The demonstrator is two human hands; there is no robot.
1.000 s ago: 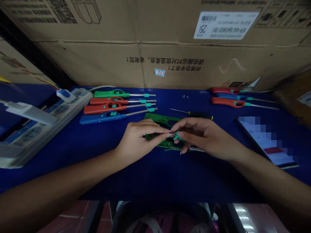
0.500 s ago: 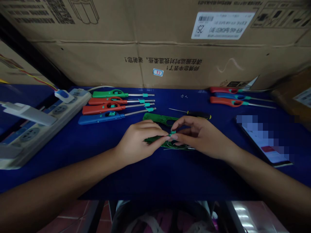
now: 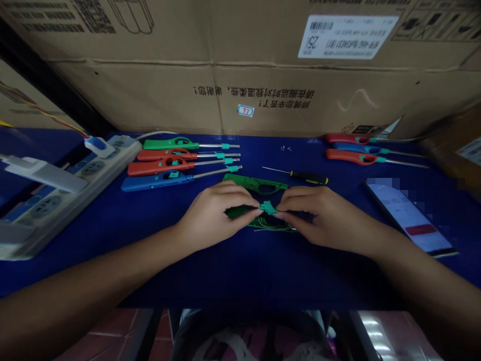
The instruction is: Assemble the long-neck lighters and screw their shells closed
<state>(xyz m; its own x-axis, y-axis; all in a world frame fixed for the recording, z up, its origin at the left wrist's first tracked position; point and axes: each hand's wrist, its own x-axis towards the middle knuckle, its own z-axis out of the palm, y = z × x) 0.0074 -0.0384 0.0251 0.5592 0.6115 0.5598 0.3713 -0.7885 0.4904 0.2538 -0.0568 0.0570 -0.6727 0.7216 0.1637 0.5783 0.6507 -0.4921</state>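
Note:
My left hand (image 3: 220,213) pinches one end of a small teal piece of tape (image 3: 268,207) between thumb and forefinger. The other end is gripped by the fingertips of my right hand (image 3: 319,215), so the tape spans the gap between both hands. Right behind it lies one green lighter shell half (image 3: 259,184), its trigger hole visible. Beneath my fingers rests another green lighter half (image 3: 270,224) with thin wires; my left hand hides part of it. A screwdriver (image 3: 308,177) with a black and yellow handle lies just beyond my right hand.
Several long-necked lighters (image 3: 161,165) with teal tape lie at left, beside a power strip (image 3: 75,185). More lighters (image 3: 353,156) are at right, above a phone (image 3: 417,220). Tiny screws (image 3: 285,148) sit near a large cardboard box (image 3: 210,100) at the back.
My right thumb and fingers have closed on the tape's right end, where they were loosely curled before. More of the tape now shows, stretched between my hands.

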